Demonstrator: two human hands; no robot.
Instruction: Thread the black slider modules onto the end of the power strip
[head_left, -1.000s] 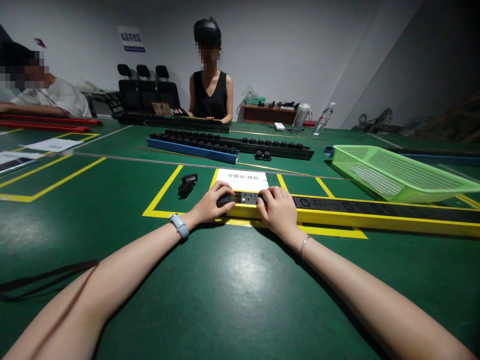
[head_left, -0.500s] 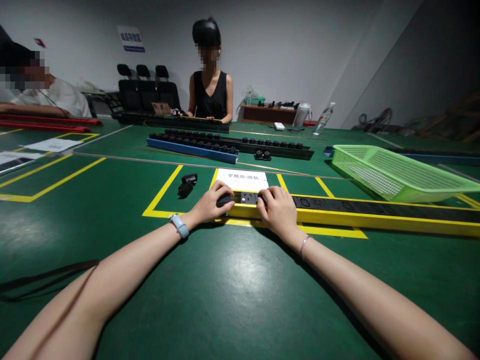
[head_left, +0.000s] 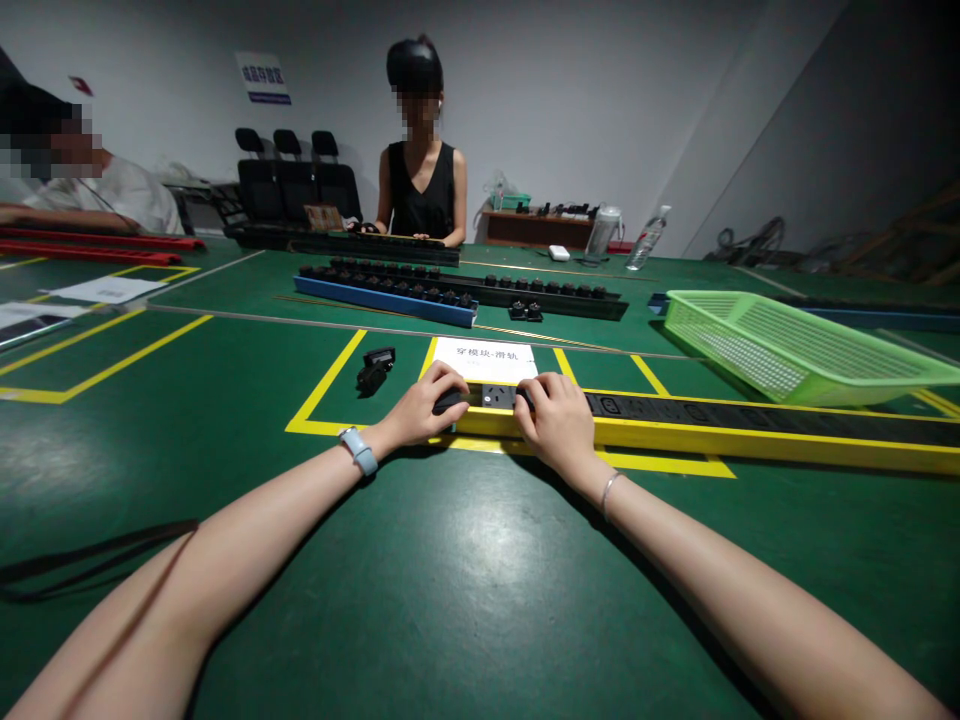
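A long yellow rail (head_left: 675, 434) lies across the table to the right, with a row of black socket modules (head_left: 645, 407) set in its channel. At its left end my left hand (head_left: 426, 402) is closed, thumb and fingers around a black module (head_left: 448, 402). My right hand (head_left: 556, 418) is curled over the rail a little further right, its fingers closed across the channel and partly hiding a black part there. Between the two hands a dark grey socket module (head_left: 496, 397) shows in the channel. Loose black modules (head_left: 375, 371) lie left of my left hand.
Behind the rail lies a white paper label (head_left: 486, 358). A green plastic basket (head_left: 810, 350) stands at the right. Farther back are a blue rail (head_left: 382, 300) with black parts and a water bottle (head_left: 649, 238). One person (head_left: 422, 190) works opposite, another at the far left.
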